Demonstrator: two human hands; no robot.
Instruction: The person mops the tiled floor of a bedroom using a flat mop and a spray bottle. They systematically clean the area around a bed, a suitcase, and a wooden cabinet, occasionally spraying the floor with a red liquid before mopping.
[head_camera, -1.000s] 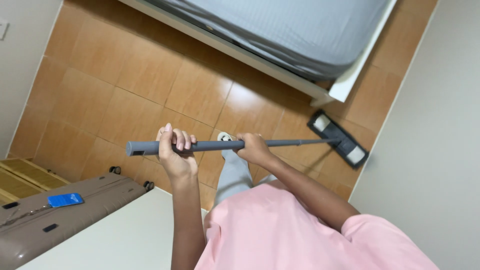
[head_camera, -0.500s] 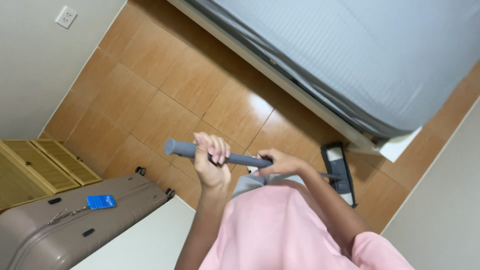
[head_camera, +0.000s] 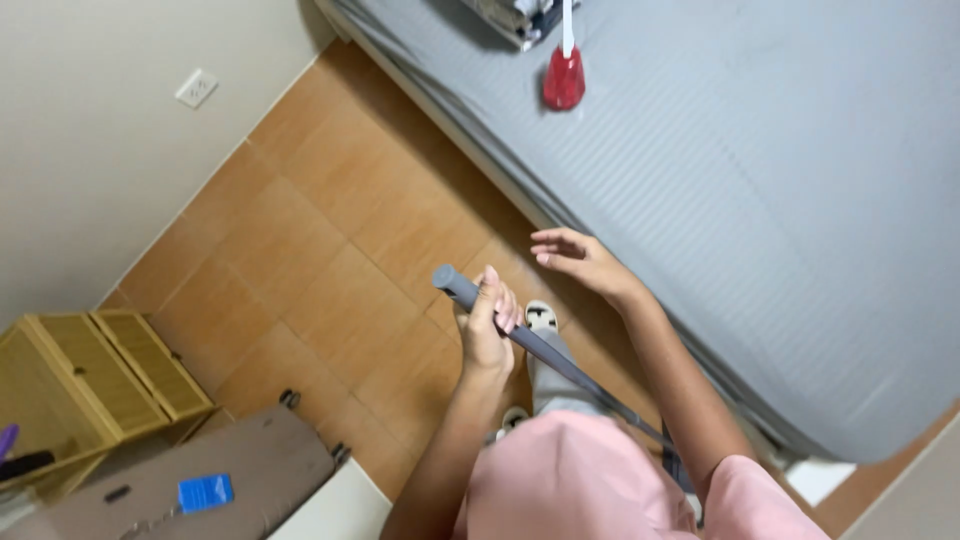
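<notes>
1. Left hand (head_camera: 487, 330) clamped around the top of the grey mop handle (head_camera: 545, 350), fingers wrapped tight.
2. Right hand (head_camera: 580, 262) off the handle, fingers loosely apart, hovering just beside the grey bed (head_camera: 760, 220).
3. Handle slanting down beside the bed toward the tiled floor (head_camera: 320, 270).
4. Probably light, stiff, smooth; best gripped near the top and mid-shaft.
</notes>
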